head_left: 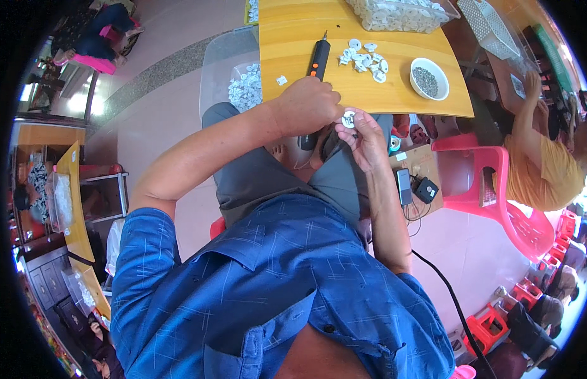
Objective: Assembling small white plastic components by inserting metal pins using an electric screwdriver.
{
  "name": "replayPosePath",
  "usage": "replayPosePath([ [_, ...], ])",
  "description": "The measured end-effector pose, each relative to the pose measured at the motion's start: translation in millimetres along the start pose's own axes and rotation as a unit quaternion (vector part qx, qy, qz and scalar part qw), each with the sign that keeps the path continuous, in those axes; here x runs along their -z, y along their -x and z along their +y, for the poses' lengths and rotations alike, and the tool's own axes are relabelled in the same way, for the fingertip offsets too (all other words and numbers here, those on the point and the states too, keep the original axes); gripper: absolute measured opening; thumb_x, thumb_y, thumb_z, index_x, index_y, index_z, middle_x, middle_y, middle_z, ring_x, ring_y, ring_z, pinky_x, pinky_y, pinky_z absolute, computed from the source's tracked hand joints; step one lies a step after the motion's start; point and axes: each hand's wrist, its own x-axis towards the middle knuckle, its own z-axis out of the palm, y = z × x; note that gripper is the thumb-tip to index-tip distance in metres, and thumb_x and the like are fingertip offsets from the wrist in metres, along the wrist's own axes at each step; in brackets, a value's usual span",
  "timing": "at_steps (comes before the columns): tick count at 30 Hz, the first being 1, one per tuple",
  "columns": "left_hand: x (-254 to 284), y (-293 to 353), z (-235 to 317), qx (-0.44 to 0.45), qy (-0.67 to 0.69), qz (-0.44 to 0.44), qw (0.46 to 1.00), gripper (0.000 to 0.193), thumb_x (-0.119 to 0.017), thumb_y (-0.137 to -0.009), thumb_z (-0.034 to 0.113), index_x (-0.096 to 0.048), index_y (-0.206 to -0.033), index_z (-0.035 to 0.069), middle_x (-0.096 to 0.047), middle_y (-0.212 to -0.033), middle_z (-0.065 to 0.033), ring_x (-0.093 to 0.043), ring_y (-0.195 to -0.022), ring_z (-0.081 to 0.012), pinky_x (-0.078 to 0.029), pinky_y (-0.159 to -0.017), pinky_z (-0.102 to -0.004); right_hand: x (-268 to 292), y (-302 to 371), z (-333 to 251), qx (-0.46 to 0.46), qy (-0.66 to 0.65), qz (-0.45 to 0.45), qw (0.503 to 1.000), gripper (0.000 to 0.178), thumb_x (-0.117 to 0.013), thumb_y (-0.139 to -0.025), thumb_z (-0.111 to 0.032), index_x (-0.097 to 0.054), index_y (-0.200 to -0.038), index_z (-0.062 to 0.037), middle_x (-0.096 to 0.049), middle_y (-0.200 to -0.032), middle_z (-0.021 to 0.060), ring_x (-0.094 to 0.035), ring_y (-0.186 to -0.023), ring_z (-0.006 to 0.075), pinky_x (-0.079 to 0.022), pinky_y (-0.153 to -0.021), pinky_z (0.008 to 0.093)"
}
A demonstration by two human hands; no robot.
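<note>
My left hand (pixel 309 104) is closed, back up, around a black electric screwdriver (pixel 317 60) with orange buttons. The tool's tip points away over the table, and its rear end shows below my wrist. The curled fingertips of this hand meet a small white round plastic part (pixel 348 119); whether they also pinch something tiny is hidden. My right hand (pixel 367 140) holds that part between thumb and fingers, just off the table's near edge. A loose pile of similar white parts (pixel 367 60) lies beyond, beside a white bowl (pixel 428 78) of small metal screws.
The yellow wooden table (pixel 287 38) carries a clear bin (pixel 401 18) of white parts at its far edge. Another clear tub (pixel 227 63) stands to the left. On the right are a cardboard box (pixel 420 170) with small devices, a pink chair (pixel 470 183) and a seated person.
</note>
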Motion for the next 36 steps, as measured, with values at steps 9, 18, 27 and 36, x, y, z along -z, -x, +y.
replayPosePath([
  [9,0,4,-1,0.011,0.026,0.029,0.999,0.007,-0.062,-0.078,0.017,-0.067,-0.083,0.014,-0.059,-0.074,-0.0021,-0.064,-0.077,-0.0225,-0.051,-0.067,-0.0388,1,-1,-1,0.0,-0.029,-0.003,1.0,0.033,-0.051,-0.104,-0.023,-0.056,-0.122,0.0036,-0.069,-0.107,0.0225,-0.071,-0.085,0.0217,-0.061,-0.074,0.0286],
  [18,0,10,0,0.035,0.042,0.028,0.998,0.008,-0.062,-0.077,0.014,-0.066,-0.085,0.013,-0.06,-0.076,-0.0028,-0.064,-0.078,-0.0234,-0.051,-0.067,-0.0388,-2,0,-1,-0.001,-0.032,-0.003,0.999,0.033,-0.05,-0.104,-0.023,-0.056,-0.122,0.0031,-0.068,-0.111,0.0229,-0.071,-0.086,0.0221,-0.061,-0.075,0.0294],
  [27,10,24,12,0.103,0.056,0.011,0.993,0.014,-0.06,-0.082,0.014,-0.066,-0.094,0.014,-0.06,-0.077,-0.0042,-0.065,-0.078,-0.0257,-0.052,-0.065,-0.0408,-2,0,-3,0.0,-0.046,0.004,0.999,0.032,-0.051,-0.103,-0.021,-0.055,-0.126,0.002,-0.067,-0.114,0.0211,-0.072,-0.091,0.0241,-0.062,-0.076,0.0299],
  [36,-6,32,33,0.231,0.117,0.002,0.966,0.007,-0.056,-0.089,0.015,-0.06,-0.092,0.01,-0.064,-0.076,-0.0089,-0.068,-0.074,-0.0311,-0.053,-0.06,-0.0426,-3,0,-2,-0.005,-0.057,0.012,0.998,0.031,-0.048,-0.104,-0.02,-0.054,-0.124,0.0021,-0.067,-0.115,0.022,-0.071,-0.092,0.0241,-0.06,-0.08,0.0322],
])
